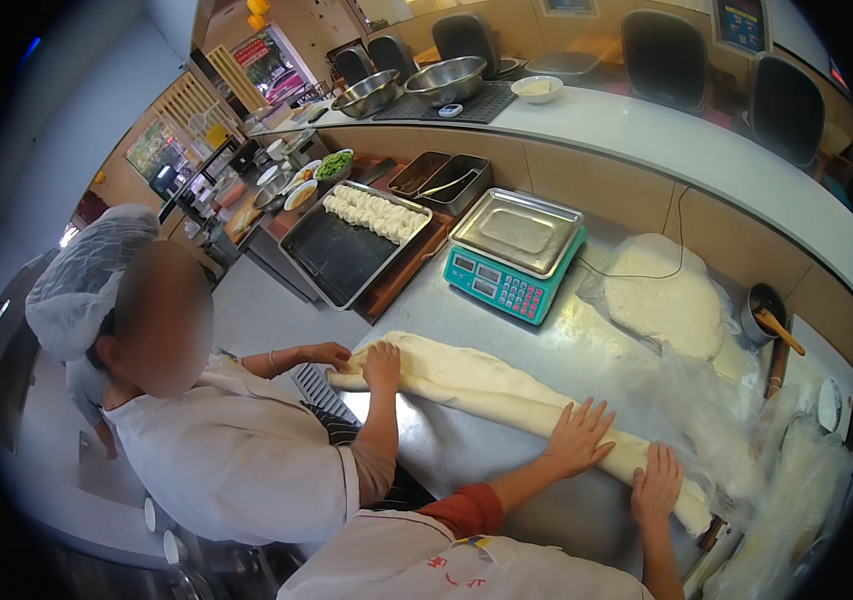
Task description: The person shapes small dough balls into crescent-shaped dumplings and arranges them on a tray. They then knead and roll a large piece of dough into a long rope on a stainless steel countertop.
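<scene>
A long roll of pale dough lies across the steel worktop, with a flatter flap along its far side. My left hand rests on the roll right of its middle, palm down, fingers spread. Near the roll's right end, my right hand lies on the dough with its fingers fairly straight. Neither hand is closed around the dough. A co-worker in a hair net stands at my left, both hands on the roll's left end.
Beyond the roll stand a green digital scale and a black tray with shaped dough pieces. A large dough mass and plastic film lie at the right. Near them is a pot with a wooden-handled tool.
</scene>
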The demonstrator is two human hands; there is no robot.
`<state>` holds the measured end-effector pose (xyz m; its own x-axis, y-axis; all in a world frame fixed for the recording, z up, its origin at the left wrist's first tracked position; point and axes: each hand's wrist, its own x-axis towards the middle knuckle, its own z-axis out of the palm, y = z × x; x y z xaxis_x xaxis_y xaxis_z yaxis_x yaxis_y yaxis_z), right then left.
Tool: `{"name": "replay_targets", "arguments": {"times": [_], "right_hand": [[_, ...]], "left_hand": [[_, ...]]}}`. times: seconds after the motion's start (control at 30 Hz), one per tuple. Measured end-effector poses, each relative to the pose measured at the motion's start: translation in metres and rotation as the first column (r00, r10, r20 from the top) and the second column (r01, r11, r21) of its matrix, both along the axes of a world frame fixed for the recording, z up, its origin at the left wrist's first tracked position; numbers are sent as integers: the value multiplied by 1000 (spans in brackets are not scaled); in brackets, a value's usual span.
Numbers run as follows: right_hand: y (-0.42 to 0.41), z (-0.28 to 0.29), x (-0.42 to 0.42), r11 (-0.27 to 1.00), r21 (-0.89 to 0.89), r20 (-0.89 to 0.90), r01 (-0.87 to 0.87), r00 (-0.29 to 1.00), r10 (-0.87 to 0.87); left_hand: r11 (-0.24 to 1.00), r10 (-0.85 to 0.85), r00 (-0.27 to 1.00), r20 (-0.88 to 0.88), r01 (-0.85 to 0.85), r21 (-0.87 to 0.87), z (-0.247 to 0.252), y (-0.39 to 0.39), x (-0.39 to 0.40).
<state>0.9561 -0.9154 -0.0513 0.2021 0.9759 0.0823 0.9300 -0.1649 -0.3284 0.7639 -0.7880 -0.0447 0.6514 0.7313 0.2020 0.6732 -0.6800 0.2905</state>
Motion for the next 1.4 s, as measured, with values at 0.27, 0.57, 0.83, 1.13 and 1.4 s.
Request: {"name": "replay_targets", "arguments": {"times": [0.27, 0.57, 0.83, 1.13, 1.4], "right_hand": [[33, -3, 7, 992, 120, -4, 47, 999, -47], [45, -24, 33, 990, 134, 176, -32, 984, 7], [-87, 18, 38, 996, 73, 120, 45, 991, -54], [-21, 17, 76, 930, -366, 109, -14, 992, 58], [-143, 42, -40, 999, -18, 33, 42, 999, -42]], "left_hand": [[981, 23, 963, -270, -74, -181, 13, 27, 17], [980, -180, 956, -232, 154, -125, -40, 72, 41], [923, -384, 918, -94, 381, -58, 16, 31, -4], [709, -465, 843, -271, 171, -684, 24, 69, 2], [708, -638, 756, -144, 503, -496, 31, -22, -89]]}}
